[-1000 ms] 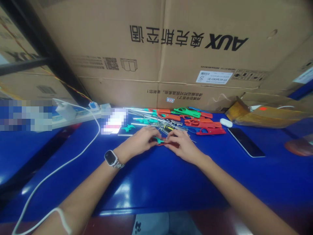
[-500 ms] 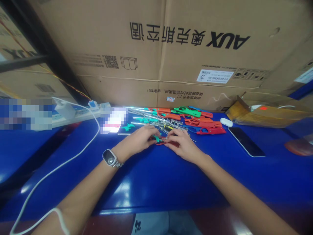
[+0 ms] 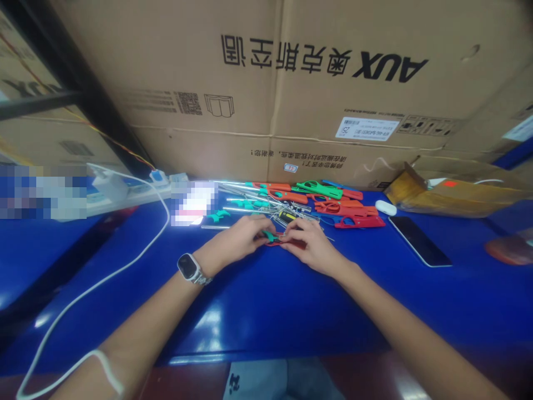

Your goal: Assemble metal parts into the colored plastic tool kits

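One red casing (image 3: pixel 296 243) lies left to right between my left hand (image 3: pixel 242 235) and right hand (image 3: pixel 313 247).
Both are equally near: left pinches its green piece (image 3: pixel 271 236), right the casing.

From my head, a single camera looks forward and down across the blue table (image 3: pixel 291 311), near enough that my forearms (image 3: pixel 137 316) enter from the bottom edge, my left hand (image 3: pixel 241 239) and right hand (image 3: pixel 311 244) sit mid-frame, and the upright cardboard (image 3: pixel 183 39) fills the upper part.
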Demonstrator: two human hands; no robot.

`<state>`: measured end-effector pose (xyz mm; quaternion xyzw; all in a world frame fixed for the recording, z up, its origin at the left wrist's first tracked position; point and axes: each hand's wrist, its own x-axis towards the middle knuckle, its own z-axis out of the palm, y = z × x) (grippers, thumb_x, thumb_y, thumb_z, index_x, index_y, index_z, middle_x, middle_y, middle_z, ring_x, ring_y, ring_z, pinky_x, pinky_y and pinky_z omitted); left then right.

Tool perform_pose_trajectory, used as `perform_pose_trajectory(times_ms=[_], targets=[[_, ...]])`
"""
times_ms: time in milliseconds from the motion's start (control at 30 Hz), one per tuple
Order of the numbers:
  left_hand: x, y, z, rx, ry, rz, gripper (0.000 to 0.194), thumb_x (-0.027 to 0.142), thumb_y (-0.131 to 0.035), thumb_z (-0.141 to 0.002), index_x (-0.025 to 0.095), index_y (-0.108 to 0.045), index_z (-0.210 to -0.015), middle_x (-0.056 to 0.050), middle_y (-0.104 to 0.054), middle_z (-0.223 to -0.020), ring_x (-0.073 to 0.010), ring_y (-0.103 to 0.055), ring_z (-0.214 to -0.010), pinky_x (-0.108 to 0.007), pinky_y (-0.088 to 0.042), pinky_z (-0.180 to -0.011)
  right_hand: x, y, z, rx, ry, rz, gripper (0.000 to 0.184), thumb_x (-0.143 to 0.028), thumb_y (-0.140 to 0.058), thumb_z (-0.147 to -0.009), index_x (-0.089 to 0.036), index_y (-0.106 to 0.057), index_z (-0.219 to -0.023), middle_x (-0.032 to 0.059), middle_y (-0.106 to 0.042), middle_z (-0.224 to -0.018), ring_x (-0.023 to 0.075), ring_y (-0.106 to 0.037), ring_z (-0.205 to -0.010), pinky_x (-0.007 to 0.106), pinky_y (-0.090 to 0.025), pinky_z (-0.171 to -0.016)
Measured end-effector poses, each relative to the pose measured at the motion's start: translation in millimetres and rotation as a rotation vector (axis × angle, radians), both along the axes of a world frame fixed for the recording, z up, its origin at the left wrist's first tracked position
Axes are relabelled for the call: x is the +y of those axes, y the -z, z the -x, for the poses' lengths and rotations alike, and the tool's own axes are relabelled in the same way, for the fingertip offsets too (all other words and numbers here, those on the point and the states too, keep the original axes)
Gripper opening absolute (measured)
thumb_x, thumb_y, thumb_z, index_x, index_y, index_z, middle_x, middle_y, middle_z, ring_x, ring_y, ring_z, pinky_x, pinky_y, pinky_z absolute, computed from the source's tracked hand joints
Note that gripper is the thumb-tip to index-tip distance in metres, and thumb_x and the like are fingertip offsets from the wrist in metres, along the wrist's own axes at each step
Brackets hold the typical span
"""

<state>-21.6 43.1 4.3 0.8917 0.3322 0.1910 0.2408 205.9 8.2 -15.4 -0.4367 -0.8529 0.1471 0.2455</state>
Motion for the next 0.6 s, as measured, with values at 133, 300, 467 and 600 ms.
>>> perform_pose_trajectory(times_ms=[133,300,467,600], targets=[[-2.0,-2.3,0.0,0.026,0.006,-0.078,0.017,0.010,-0.062,-0.085,0.017,-0.067,-0.101,-0.005,-0.067,-0.095,-0.0202,-0.059,-0.091,-0.033,-0.048,-0.081,-0.2,0.1,-0.7,0.008,-0.002,0.003,0.004,-0.025,-0.068,-0.090,-0.025,-0.070,-0.093,0.0033,-0.063,-0.106,0.0209,-0.058,-0.104,0.041,-0.031,-0.094],[-3.1,-5.0,2.9,0.047,0.044,-0.077,0.027,0.005,-0.054,-0.085,0.018,-0.066,-0.105,-0.005,-0.066,-0.098,-0.0204,-0.058,-0.094,-0.034,-0.047,-0.083,0.3,0.5,-1.0,0.005,-0.007,0.001,0.006,-0.026,-0.068,-0.090,-0.026,-0.071,-0.095,0.0031,-0.063,-0.106,0.0206,-0.058,-0.104,0.041,-0.032,-0.094],[0.2,-1.1,5.9,0.078,-0.001,-0.145,0.021,0.010,-0.053,-0.087,0.017,-0.066,-0.103,-0.007,-0.059,-0.102,-0.0207,-0.057,-0.096,-0.034,-0.047,-0.085,0.8,1.1,-1.1,0.001,0.001,0.001,0.005,-0.026,-0.067,-0.090,-0.026,-0.071,-0.094,0.0028,-0.063,-0.106,0.0206,-0.058,-0.104,0.041,-0.031,-0.094],[0.0,-2.9,4.0,0.193,-0.074,-0.176,0.010,0.017,-0.061,-0.086,0.015,-0.068,-0.093,-0.007,-0.059,-0.094,-0.0224,-0.058,-0.090,-0.034,-0.047,-0.078,0.7,0.9,-0.6,0.010,-0.002,0.001,0.005,-0.025,-0.068,-0.090,-0.025,-0.070,-0.094,0.0029,-0.063,-0.105,0.0203,-0.059,-0.104,0.041,-0.031,-0.095]])
